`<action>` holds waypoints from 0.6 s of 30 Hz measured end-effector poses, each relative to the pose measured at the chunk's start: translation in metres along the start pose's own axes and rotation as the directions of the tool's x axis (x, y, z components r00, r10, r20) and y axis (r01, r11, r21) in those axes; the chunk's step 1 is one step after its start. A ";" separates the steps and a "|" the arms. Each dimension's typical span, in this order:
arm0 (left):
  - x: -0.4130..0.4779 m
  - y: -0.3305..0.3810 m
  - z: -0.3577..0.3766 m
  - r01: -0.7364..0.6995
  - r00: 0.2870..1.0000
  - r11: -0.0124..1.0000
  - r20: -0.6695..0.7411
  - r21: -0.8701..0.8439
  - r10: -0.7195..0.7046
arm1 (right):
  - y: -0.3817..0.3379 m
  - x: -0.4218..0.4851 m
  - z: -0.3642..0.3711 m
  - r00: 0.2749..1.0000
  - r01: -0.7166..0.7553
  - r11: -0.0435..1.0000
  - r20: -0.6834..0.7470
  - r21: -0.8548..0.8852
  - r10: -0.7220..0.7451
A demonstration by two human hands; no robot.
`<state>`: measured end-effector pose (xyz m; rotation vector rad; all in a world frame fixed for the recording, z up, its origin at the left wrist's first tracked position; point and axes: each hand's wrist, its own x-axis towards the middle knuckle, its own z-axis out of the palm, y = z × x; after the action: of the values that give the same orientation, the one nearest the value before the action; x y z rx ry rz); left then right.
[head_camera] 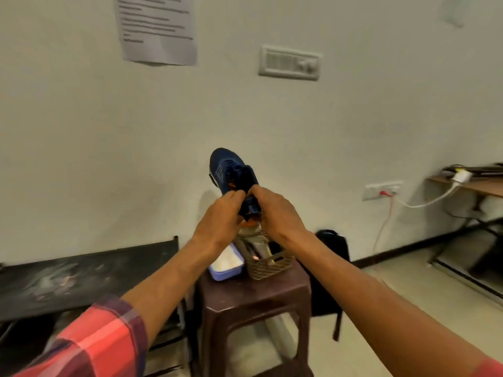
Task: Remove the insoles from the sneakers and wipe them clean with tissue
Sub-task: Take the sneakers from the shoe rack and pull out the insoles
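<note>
A dark blue sneaker (pixel 227 170) with orange trim is held up in the air in front of the wall, toe pointing up and away. My left hand (pixel 219 220) grips its heel end from the left. My right hand (pixel 276 212) grips the same end from the right, fingers curled at the shoe's opening. The insole is hidden inside the shoe. A blue and white tissue box (pixel 226 263) lies on the brown plastic stool (pixel 245 297) below my hands.
A brown woven basket (pixel 268 263) with items stands on the stool beside the tissue box. A dark bench (pixel 76 278) runs along the wall at left. A black bag (pixel 333 246) sits behind the stool. A wooden desk (pixel 473 186) with cables is at right.
</note>
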<state>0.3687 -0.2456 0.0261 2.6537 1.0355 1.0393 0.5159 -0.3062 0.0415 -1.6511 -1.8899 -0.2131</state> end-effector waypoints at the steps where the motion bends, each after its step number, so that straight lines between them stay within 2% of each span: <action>1: 0.005 0.027 0.015 -0.029 0.999 0.999 0.013 -0.034 0.030 | 0.019 -0.016 -0.018 0.999 -0.031 0.998 -0.013 -0.052 0.030; 5: 0.013 0.121 0.077 -0.115 0.988 0.979 0.079 -0.167 0.129 | 0.088 -0.084 -0.073 0.985 -0.170 0.973 -0.047 -0.155 0.165; 9: 0.019 0.193 0.137 -0.182 0.966 0.959 0.146 -0.217 0.216 | 0.150 -0.147 -0.108 0.961 -0.276 0.931 -0.092 -0.240 0.261; 14: 0.002 0.260 0.209 -0.234 0.940 0.918 0.167 -0.319 0.298 | 0.213 -0.221 -0.130 0.929 -0.369 0.896 -0.107 -0.249 0.353; 18: -0.056 0.292 0.302 -0.172 0.879 0.924 0.370 -0.341 0.300 | 0.265 -0.320 -0.096 0.856 -0.500 0.832 0.006 -0.241 0.516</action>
<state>0.6934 -0.4616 -0.1387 2.6163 0.4320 0.5553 0.8081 -0.5680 -0.1247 -2.2860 -1.4375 -0.1564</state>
